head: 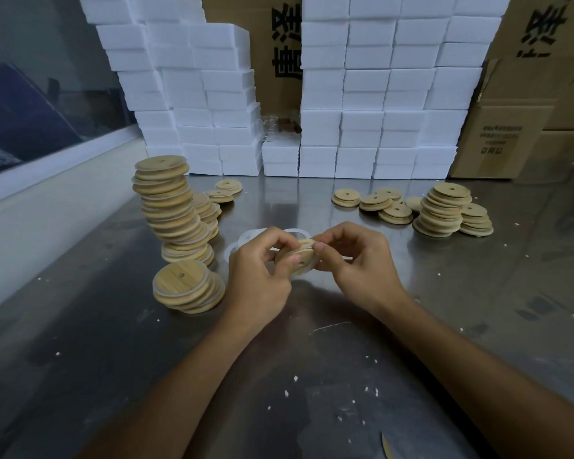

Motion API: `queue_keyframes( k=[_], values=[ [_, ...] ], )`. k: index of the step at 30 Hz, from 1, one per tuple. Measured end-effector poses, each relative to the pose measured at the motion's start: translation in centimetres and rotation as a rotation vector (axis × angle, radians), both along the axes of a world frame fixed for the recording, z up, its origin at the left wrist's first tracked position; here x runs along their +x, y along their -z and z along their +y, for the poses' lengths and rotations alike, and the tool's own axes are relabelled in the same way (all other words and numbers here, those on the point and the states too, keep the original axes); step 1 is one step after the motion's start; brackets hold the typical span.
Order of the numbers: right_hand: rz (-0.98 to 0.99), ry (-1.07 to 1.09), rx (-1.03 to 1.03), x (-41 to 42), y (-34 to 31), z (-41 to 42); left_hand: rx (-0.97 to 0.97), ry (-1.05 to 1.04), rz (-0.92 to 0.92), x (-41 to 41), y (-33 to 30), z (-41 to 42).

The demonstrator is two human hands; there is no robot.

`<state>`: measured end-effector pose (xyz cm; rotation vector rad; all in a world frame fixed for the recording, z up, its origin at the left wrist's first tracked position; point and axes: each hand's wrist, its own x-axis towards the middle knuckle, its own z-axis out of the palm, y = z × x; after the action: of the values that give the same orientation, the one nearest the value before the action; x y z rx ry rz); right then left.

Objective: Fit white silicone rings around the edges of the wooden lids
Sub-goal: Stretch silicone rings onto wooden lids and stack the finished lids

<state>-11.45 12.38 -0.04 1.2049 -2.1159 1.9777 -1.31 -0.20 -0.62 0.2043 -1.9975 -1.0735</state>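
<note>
both hands, the left hand and right hand, pinch one wooden lid above the desk, fingers clamped on its edge, pushing a white ring on, and next they likely need to press it all around.

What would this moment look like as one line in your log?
step: fitting ring | left hand: holds wooden lid | right hand: pinches lid edge | spare rings: on table behind

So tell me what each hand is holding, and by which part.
Both grip one wooden lid above the table: the left hand holds its left edge, thumb on the face; the right hand pinches its right rim.
</note>
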Motion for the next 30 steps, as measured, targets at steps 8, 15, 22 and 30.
queue_keyframes(
  k=[8, 15, 22, 30],
  values=[
    [-0.054, -0.056, 0.01, -0.1, -0.2, 0.5, 0.109, 0.015, 0.033, 0.3, -0.6, 0.6],
    [-0.153, -0.066, -0.043, 0.3, -0.1, 0.1, 0.345, 0.067, 0.028, 0.3, -0.7, 0.7],
    [-0.221, -0.093, -0.035, -0.5, -0.3, 0.2, 0.439, 0.131, 0.001, 0.4, -1.0, 0.9],
    [-0.192, -0.115, -0.032, -0.6, -0.2, 0.4, 0.645, 0.183, -0.007, 0.6, -1.3, 0.6]
  ],
)
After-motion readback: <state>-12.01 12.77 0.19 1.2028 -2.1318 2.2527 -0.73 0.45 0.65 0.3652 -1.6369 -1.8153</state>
